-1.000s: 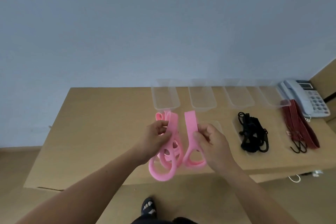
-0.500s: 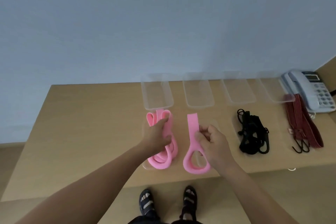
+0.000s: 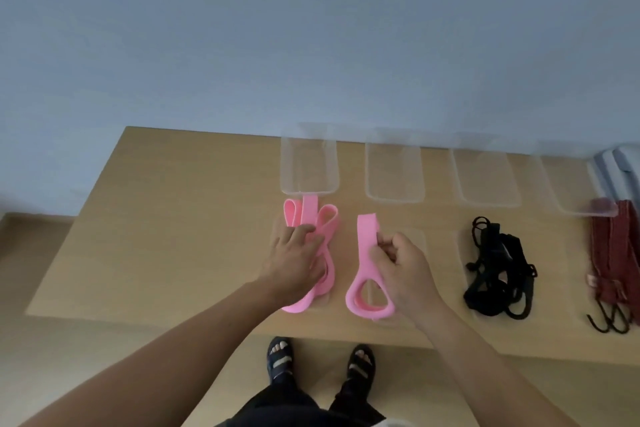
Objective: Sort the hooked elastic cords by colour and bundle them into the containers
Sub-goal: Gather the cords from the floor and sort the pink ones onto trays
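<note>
- We are pressing our left hand [image 3: 294,262] onto the pink bundle [image 3: 327,225]. Its fingers [image 3: 304,234] are curling over the folded loops and holding them against the bench [image 3: 166,225], just in front of the leftmost container.
- We are pinching a single pink band [image 3: 363,243] at mid-length with our right hand [image 3: 405,274]. Thumb and fingers [image 3: 388,248] are closing on the flat strap while its lower loop is lying on the bench.
- We are judging the pink elastic to be light, soft and springy. Folds will probably be springing open once released, so we are favouring a hold across all the layers at the middle.
- We are counting four clear containers [image 3: 394,198] along the back, and nothing is showing inside any of them.
- We are counting one loose pink band and three loop ends at the top of the bundle. We cannot tell the bundle's full number.
- We are seeing one tangle of black cords [image 3: 498,267], which we cannot count, and dark red cords [image 3: 614,253] showing about three hooks [image 3: 611,321].
</note>
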`<action>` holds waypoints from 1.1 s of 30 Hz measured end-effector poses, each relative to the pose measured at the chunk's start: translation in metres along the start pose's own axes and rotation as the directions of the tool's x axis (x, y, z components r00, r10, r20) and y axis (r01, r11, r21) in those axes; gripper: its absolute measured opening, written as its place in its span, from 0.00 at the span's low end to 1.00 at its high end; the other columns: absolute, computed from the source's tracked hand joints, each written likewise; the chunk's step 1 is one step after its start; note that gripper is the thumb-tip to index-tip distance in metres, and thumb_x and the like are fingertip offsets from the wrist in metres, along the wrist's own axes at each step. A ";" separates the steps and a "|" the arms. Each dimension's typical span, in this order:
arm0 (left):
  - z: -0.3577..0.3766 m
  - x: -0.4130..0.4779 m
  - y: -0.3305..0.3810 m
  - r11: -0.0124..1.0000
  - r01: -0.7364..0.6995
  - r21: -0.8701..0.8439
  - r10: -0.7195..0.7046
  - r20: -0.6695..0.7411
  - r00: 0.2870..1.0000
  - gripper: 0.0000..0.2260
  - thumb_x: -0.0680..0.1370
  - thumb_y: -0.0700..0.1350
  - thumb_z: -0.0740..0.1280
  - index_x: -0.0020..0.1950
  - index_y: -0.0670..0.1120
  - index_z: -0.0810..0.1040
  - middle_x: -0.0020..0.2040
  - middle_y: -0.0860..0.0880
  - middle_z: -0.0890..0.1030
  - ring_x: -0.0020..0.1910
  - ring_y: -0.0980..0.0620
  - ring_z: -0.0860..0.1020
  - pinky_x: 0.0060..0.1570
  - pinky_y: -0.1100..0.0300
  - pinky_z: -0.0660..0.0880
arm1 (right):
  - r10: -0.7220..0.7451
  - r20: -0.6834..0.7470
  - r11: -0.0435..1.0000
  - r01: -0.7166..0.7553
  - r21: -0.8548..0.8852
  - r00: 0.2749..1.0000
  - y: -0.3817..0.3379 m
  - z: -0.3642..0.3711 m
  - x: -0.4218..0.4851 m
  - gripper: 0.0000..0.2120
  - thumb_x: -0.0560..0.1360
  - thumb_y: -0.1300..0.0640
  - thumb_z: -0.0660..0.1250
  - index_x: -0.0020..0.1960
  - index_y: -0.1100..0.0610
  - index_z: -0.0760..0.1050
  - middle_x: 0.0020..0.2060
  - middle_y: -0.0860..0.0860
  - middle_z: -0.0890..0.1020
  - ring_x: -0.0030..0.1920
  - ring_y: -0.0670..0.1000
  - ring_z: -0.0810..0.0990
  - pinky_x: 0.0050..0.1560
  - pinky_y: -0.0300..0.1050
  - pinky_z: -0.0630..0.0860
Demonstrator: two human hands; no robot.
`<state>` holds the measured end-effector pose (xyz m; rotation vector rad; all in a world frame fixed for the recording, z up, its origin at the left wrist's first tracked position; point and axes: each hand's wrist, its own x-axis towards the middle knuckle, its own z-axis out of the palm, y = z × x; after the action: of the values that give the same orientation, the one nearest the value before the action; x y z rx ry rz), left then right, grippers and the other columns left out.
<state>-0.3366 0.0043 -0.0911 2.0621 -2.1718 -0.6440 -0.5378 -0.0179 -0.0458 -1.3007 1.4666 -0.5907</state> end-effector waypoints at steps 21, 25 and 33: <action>0.008 0.022 0.077 0.982 -0.137 0.129 0.134 0.027 0.991 0.19 0.81 0.54 0.56 0.73 0.55 0.68 0.68 0.54 0.72 0.67 0.52 0.65 0.69 0.55 0.59 | 0.040 0.022 0.966 -0.033 -0.258 0.999 0.049 -0.035 0.045 0.18 0.78 0.57 0.65 0.66 0.54 0.69 0.50 0.45 0.78 0.45 0.46 0.77 0.38 0.34 0.70; 0.015 0.023 0.085 0.979 -0.128 0.158 0.117 0.073 0.990 0.20 0.81 0.55 0.57 0.73 0.54 0.67 0.70 0.53 0.70 0.69 0.51 0.64 0.69 0.55 0.58 | -0.116 0.031 0.905 0.118 -0.408 0.993 0.054 -0.036 0.037 0.18 0.76 0.58 0.67 0.65 0.53 0.70 0.57 0.47 0.75 0.58 0.50 0.75 0.55 0.40 0.72; 0.013 0.002 0.086 0.994 0.035 0.108 -0.036 0.013 0.999 0.19 0.81 0.53 0.59 0.72 0.55 0.69 0.72 0.54 0.68 0.73 0.52 0.60 0.72 0.53 0.56 | -0.309 0.316 0.477 0.434 -0.764 0.897 0.080 -0.045 0.017 0.21 0.72 0.55 0.67 0.64 0.54 0.75 0.62 0.53 0.76 0.59 0.56 0.75 0.56 0.49 0.76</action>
<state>-0.4217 0.0060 -0.0730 2.1592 -2.2298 -0.5599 -0.6085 -0.0222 -0.1063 -2.4127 1.3703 -0.0110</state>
